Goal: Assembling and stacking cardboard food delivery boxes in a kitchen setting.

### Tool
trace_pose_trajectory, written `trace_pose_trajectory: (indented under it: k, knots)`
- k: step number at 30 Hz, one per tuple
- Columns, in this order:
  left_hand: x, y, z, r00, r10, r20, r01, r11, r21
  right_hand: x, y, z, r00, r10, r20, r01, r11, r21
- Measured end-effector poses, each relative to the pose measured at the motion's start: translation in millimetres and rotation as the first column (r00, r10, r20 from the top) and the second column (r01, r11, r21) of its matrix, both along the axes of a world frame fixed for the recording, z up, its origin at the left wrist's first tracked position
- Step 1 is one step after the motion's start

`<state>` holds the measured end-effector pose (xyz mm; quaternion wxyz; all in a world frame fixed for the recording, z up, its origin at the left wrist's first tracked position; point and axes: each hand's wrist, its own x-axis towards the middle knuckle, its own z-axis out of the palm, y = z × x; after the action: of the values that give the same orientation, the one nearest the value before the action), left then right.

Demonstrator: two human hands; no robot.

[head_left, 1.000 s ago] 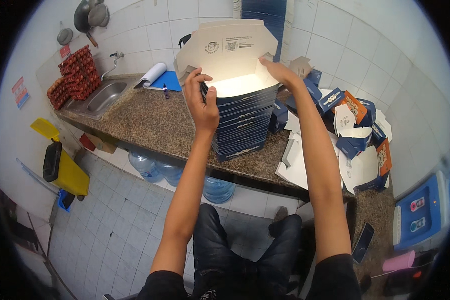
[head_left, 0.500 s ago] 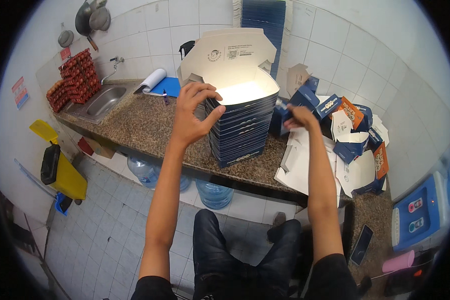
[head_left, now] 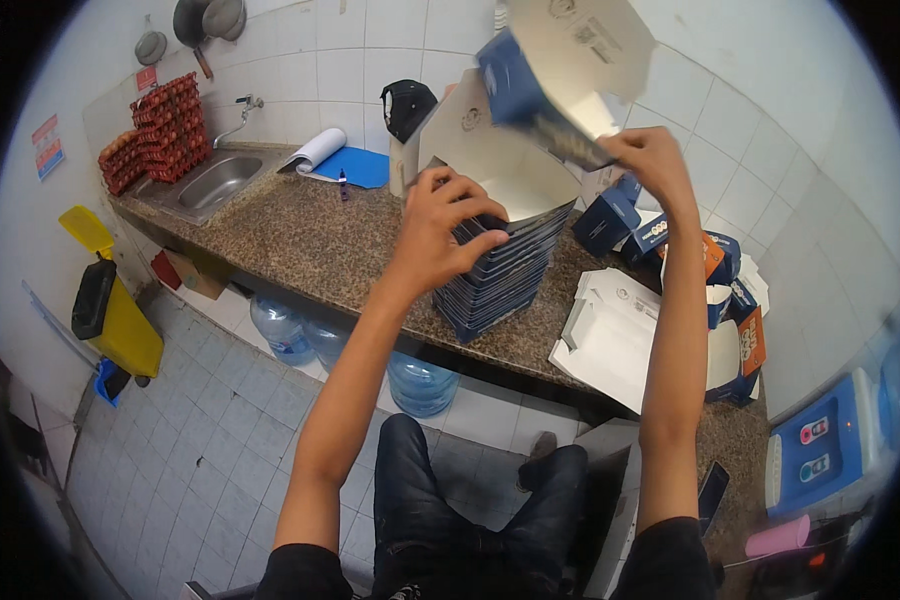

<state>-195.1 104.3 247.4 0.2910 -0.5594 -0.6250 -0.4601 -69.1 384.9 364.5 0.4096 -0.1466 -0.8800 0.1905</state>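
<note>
While left hand (head_left: pixel 448 228) rests at frame centre, fingers curled over nested stack of blue boxes (head_left: pixel 498 270) on granite counter (head_left: pixel 300 240), I see right hand (head_left: pixel 654 160) pinching folded blue-and-white box (head_left: pixel 555 75), raised upper right.

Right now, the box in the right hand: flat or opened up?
Opened up. The blue box in the right hand shows its white hollow interior.
</note>
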Motion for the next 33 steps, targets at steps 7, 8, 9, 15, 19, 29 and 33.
trace_pose_trajectory:
  k: [7,8,9,15,19,29,33]
  knots:
    - [0,2,-5,0.999,0.024,-0.031,-0.025,0.999,-0.020,-64,3,-10,0.985,0.149,0.086,-0.147,0.989,-0.031]
    - [-1,2,-8,0.996,0.061,-0.072,-0.058,0.997,0.051,-67,-2,0,0.908,0.251,0.336,-0.255,0.966,-0.033]
    - [-2,2,-9,0.989,0.100,-0.110,-0.086,0.989,0.123,-69,-6,6,0.760,0.325,0.563,-0.353,0.933,-0.063]
    - [3,-5,-1,0.993,0.104,-0.054,-0.098,0.989,0.113,-73,-35,16,0.728,0.011,0.685,-0.018,1.000,0.003]
    - [9,-4,4,0.988,0.136,-0.076,-0.130,0.988,0.080,-85,8,1,0.790,-0.089,0.607,-0.043,0.979,0.199]
    - [5,1,10,0.991,0.030,0.129,-0.043,0.994,0.098,-88,-13,-15,0.823,-0.320,0.470,0.152,0.920,0.360]
    - [8,5,13,0.983,-0.014,0.182,0.004,0.998,0.059,-64,-41,-13,0.926,-0.279,0.255,0.117,0.852,0.510]
